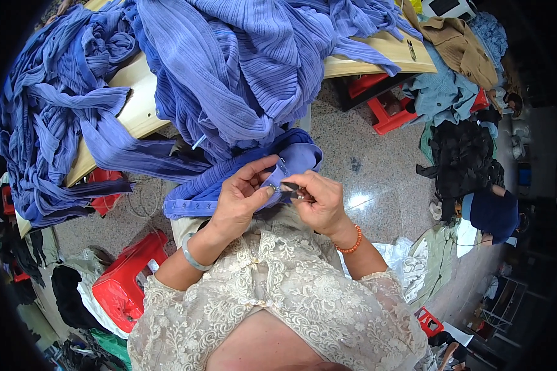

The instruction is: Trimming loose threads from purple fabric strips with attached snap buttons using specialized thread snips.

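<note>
The left hand (241, 195) pinched the edge of a blue garment (229, 185), thumb on top and fingers curled beneath the cloth. The right hand (319, 201) was closed on a small dark tool (291, 187), its tip touching the fabric by the left thumb. The garment lay across the lap, just below the edge of the table (139, 114), where a pile (229, 68) of like blue cloth spilled over. Bare floor (365, 167) opened to the right; a red stool (127, 278) stood close at the left. What kind of tool it was could not be made out, the fingers covering most of it.
</note>
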The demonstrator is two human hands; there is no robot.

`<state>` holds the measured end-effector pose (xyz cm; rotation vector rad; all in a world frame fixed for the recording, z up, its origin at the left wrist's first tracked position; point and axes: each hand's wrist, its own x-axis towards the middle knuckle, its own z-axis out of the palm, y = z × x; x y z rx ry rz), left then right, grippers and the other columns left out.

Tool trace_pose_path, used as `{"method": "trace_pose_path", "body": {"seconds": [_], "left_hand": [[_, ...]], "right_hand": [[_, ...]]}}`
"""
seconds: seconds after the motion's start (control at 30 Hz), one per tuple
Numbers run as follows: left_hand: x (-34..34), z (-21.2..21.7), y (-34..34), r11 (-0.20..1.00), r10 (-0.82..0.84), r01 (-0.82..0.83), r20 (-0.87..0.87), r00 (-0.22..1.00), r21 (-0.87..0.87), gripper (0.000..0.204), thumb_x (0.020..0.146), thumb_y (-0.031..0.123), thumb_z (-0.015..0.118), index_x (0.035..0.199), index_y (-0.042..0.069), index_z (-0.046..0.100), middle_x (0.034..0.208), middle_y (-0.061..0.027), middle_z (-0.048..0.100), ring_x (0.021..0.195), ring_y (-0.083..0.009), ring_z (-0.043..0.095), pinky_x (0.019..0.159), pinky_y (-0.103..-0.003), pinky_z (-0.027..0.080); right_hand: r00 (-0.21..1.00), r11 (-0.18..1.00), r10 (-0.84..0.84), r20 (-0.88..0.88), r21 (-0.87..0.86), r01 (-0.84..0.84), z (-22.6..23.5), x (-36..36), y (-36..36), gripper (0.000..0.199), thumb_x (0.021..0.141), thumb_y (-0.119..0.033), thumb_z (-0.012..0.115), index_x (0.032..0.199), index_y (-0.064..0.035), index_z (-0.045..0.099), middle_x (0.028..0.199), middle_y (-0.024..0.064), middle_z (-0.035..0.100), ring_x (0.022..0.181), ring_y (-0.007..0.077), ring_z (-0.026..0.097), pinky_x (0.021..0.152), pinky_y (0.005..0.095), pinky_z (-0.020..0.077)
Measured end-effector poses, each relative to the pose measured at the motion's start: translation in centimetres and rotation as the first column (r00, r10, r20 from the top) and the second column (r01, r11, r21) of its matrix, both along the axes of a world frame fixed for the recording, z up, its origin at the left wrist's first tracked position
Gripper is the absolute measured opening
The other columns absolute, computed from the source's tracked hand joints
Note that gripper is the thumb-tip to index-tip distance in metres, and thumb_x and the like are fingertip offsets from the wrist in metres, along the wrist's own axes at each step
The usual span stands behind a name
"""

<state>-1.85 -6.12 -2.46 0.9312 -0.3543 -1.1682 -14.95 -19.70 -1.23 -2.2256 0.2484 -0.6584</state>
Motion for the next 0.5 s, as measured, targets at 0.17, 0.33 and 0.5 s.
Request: {"method": "trace_pose_path", "body": {"seconds": [0.17, 0.33, 0.5], "left_hand": [[0.3, 0.2, 0.2, 1.000, -0.002, 0.002, -0.006, 1.000, 0.014, 0.051, 0.083, -0.001, 0.059, 0.133, -0.002, 0.045, 0.106, -0.0057, 0.059, 0.096, -0.0098, 0.055, 0.088, -0.024, 0.044], [0.4, 0.4, -0.2, 0.999, -0.043, 0.043, 0.068, 0.997, 0.007, 0.049, 0.084, -0.001, 0.057, 0.131, -0.004, 0.045, 0.108, -0.0067, 0.059, 0.097, -0.0103, 0.056, 0.089, -0.025, 0.044], [0.9, 0.3, 0.1, 0.999, -0.042, 0.037, 0.192, 0.981, 0.028, 0.045, 0.086, 0.005, 0.058, 0.129, -0.005, 0.046, 0.107, -0.0068, 0.059, 0.095, -0.0088, 0.054, 0.086, -0.024, 0.044]], "right_hand": [[0.920, 0.841, -0.380, -0.098, 0.377, 0.388, -0.4, 0.0, -2.0, 0.010, 0.091, -0.011, 0.061, 0.094, -0.0018, 0.059, 0.076, -0.0023, 0.060, 0.060, 0.0024, 0.047, 0.053, 0.0200, 0.0397], [0.999, 0.720, 0.023, -0.023, 0.694, 0.000, -1.2, 0.4, -2.7, 0.044, 0.087, -0.021, 0.068, 0.122, 0.0004, 0.053, 0.110, 0.0031, 0.062, 0.061, -0.0024, 0.038, 0.054, 0.0144, 0.0344], [0.949, 0.652, 0.261, -0.177, 0.758, -0.038, -2.8, 1.1, -2.1, 0.029, 0.083, -0.015, 0.073, 0.103, 0.0026, 0.064, 0.084, -0.0030, 0.060, 0.069, 0.0006, 0.049, 0.059, 0.0166, 0.0397]]}}
